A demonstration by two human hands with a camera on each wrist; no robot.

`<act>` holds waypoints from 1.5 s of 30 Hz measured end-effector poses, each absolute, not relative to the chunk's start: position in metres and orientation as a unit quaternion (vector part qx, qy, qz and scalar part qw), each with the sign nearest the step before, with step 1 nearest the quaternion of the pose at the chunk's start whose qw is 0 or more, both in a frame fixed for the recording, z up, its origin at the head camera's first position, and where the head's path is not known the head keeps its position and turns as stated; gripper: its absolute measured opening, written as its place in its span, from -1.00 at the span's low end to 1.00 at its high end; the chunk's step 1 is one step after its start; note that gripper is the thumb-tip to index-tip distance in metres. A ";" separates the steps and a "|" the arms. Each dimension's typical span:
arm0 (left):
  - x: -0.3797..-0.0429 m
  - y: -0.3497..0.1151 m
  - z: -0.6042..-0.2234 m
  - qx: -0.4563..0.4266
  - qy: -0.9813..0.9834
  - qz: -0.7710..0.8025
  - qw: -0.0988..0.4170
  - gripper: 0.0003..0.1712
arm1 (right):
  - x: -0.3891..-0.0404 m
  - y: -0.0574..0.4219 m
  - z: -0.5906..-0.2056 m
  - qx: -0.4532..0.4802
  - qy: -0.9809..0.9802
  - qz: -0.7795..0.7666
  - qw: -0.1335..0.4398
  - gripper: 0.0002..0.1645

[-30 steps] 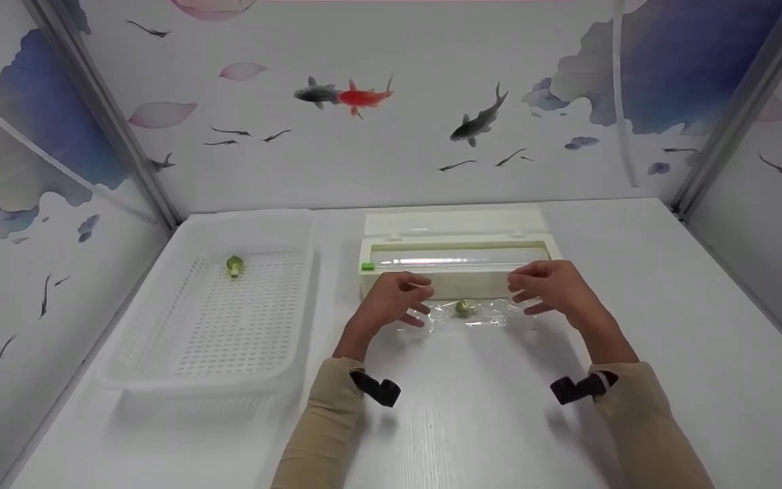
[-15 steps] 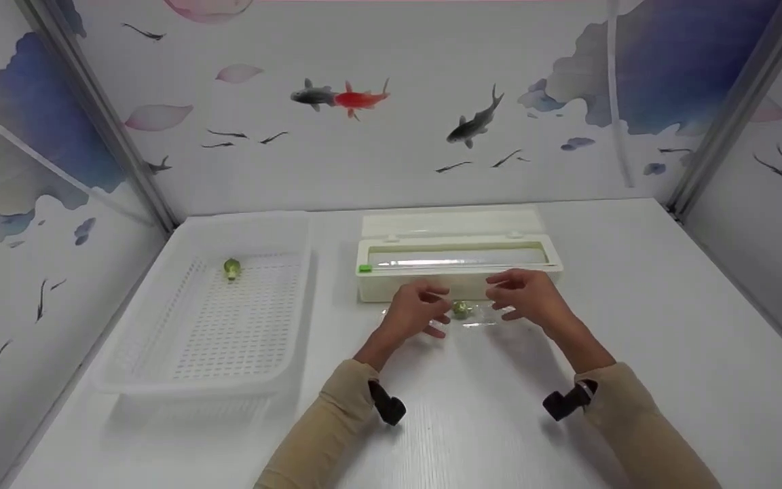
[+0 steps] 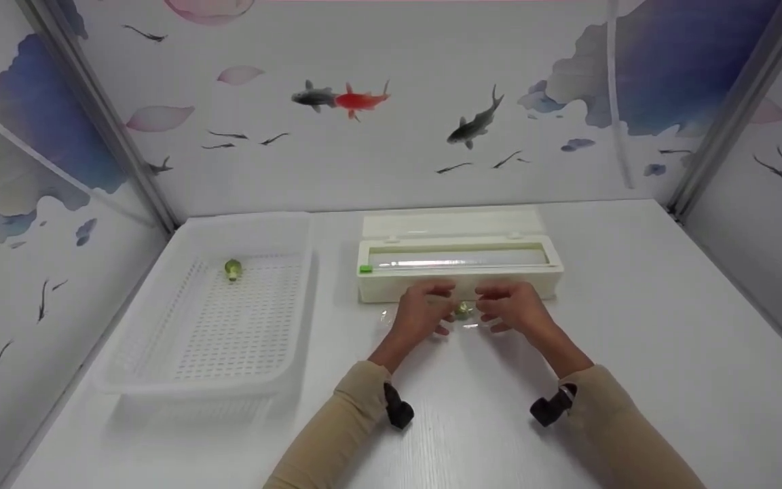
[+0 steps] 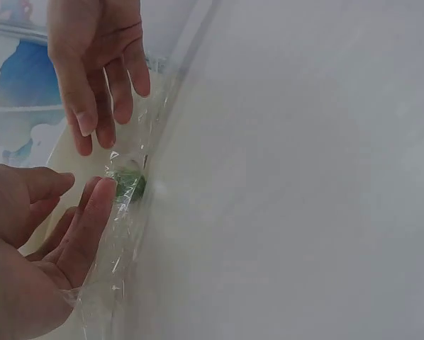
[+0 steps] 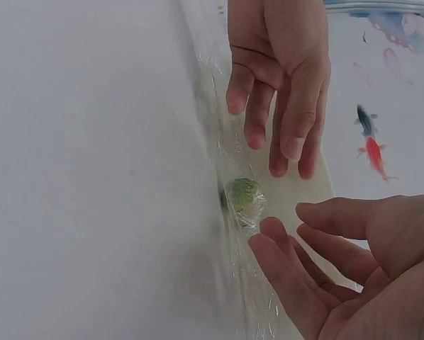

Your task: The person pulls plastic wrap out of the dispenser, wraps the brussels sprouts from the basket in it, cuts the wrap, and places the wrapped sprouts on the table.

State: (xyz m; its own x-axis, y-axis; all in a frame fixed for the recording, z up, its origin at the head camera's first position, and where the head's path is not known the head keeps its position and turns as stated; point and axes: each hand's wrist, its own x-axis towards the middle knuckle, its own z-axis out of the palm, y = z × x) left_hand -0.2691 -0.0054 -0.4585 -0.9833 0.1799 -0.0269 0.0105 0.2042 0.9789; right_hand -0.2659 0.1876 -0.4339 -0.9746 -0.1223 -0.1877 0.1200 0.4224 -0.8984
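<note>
A small green vegetable (image 5: 244, 193) with a pale end, like a broccoli floret, lies wrapped in clear plastic film (image 4: 116, 258) on the table. My left hand (image 3: 425, 311) hovers at its left side, thumb and fingers loosely bent and apart, with film right by the palm in the left wrist view. On the other side, my right hand (image 3: 512, 307) faces it with bent, spread fingers, fingertips close to the floret. Neither hand holds anything. Just behind them stands a cream cling film box (image 3: 398, 288) with its lid (image 3: 452, 223) raised and a roll inside.
At the left stands a white perforated basket (image 3: 296, 353), with another green floret (image 3: 233, 269) lying in it. A green slider (image 3: 365, 269) sits at the left end of the box's front edge. Printed panels (image 3: 391, 170) wall the white table (image 3: 472, 435).
Both hands have moved inward toward the wrapped floret, the left to the right and the right to the left and slightly down. The box and basket stay put.
</note>
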 end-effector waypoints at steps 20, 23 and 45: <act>-0.270 0.004 -0.469 0.017 0.743 0.660 0.110 -0.63 | -0.266 0.176 -0.447 0.005 0.840 -0.520 0.157 -0.44; -0.268 0.003 -0.472 0.016 0.744 0.658 0.117 -0.63 | -0.264 0.174 -0.448 0.006 0.844 -0.512 0.158 -0.44; -0.266 -0.004 -0.459 0.048 0.786 0.594 0.165 -0.75 | -0.260 0.176 -0.445 -0.041 0.876 -0.460 0.143 -0.73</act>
